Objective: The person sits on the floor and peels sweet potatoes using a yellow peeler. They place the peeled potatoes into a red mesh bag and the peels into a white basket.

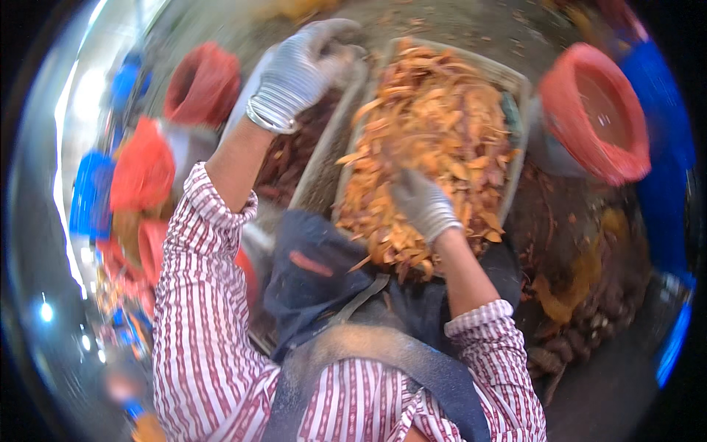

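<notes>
A pale crate (522, 99) in front of me is heaped with orange peelings (436, 121), some with purple-red skin, likely from sweet potatoes. My right hand (422, 201), in a grey-white knit glove, is low over the near part of the heap. Its fingers are blurred, and whether they hold anything is unclear. My left hand (309, 69), gloved alike, is raised at the far left, above the far end of a second crate (326, 149). Its fingers are curled, with their tips blurred. Dark reddish produce (284, 154) lies in that second crate, partly hidden by my left forearm.
To the right stands a pale container with a red mesh rim (594, 116). Red mesh sacks (201, 83) and a blue container (91, 193) are on the left. Dark roots (574, 342) are piled at lower right. Scraps lie on the floor (475, 22). A blurred person (124, 387) appears at lower left.
</notes>
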Available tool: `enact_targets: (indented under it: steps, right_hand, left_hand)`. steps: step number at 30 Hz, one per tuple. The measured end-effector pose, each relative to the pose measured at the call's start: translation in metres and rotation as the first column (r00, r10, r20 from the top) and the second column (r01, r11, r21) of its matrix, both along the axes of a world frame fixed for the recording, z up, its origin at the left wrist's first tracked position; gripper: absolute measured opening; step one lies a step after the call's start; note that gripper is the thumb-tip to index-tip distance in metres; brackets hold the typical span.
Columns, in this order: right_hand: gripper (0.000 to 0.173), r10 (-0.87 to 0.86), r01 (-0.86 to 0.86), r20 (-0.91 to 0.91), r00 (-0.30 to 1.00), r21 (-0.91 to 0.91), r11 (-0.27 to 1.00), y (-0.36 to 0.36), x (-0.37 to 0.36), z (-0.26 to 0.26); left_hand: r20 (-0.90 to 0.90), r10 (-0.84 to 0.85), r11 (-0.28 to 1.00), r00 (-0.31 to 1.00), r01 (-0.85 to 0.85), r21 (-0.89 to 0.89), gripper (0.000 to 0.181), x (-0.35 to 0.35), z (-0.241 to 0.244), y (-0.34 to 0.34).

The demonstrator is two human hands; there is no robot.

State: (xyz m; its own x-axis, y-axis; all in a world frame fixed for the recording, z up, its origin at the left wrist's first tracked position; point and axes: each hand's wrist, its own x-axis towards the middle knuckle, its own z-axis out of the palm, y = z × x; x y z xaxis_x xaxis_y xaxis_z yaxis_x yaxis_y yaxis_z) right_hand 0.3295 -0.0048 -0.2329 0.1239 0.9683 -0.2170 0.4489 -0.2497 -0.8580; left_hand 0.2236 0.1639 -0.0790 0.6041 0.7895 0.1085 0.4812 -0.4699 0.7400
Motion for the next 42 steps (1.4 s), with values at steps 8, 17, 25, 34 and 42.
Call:
enact_targets:
  steps: [8,17,25,34,42]
  right_hand:
    - [0.018,-0.171,0.168,-0.158,0.972,-0.037,0.985,-0.004,-0.011,-0.018]
    - [0.018,-0.429,0.364,-0.309,0.849,-0.247,0.898,0.005,-0.01,-0.023]
    - [0.022,-0.608,0.51,-0.303,0.734,-0.345,0.788,0.026,-0.012,-0.021]
    - [0.021,-0.63,0.511,-0.342,0.697,-0.378,0.772,0.035,-0.008,-0.025]
    - [0.02,-0.541,0.48,-0.438,0.718,-0.252,0.84,0.028,-0.01,-0.006]
  left_hand:
    - [-0.226,0.579,0.803,0.783,-0.595,-0.003,0.031,-0.208,-0.132,0.022]
    - [-0.897,0.206,0.861,0.391,-0.509,-0.024,0.047,-0.218,-0.271,0.087]
    - [-0.882,-0.111,0.895,0.458,-0.34,-0.289,0.05,-0.163,-0.346,0.161]
    - [-0.491,0.147,0.596,0.858,-0.473,-0.649,0.047,-0.188,-0.365,0.102]
    - [0.331,0.683,0.243,0.651,0.225,-0.944,0.047,-0.178,-0.221,0.046]
